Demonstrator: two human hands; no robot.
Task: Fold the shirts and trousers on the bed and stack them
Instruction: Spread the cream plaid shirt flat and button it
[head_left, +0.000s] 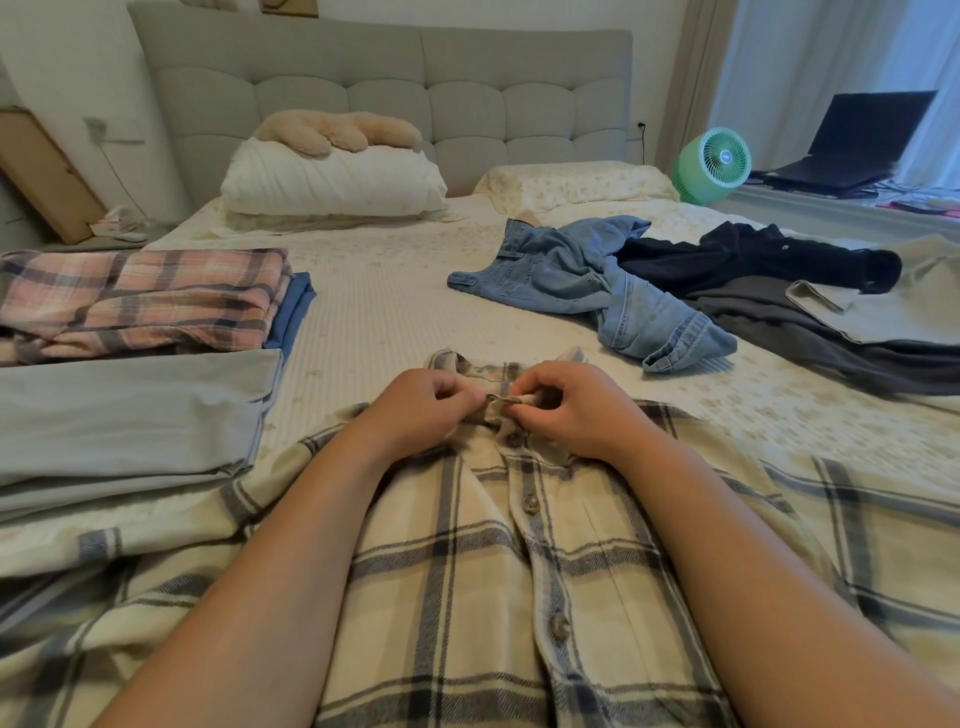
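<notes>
A cream plaid button-up shirt (498, 561) lies face up and spread out on the bed (374, 291) right in front of me, collar pointing away. My left hand (421, 410) and my right hand (571, 410) meet at the collar and both pinch the fabric at the top of the button placket. To the left sit a folded pink plaid garment (140, 301) over a blue one (296, 312), and a folded grey garment (130, 415). Unfolded blue jeans (597, 291), a dark navy garment (753, 260) and grey clothes (810, 332) lie at the right.
A white pillow (332, 182) with a beige plush toy (337, 130) lies by the grey headboard (384, 88). A flowered pillow (576, 182) is to its right. A green fan (714, 163) and an open laptop (852, 145) stand beyond the bed's right side.
</notes>
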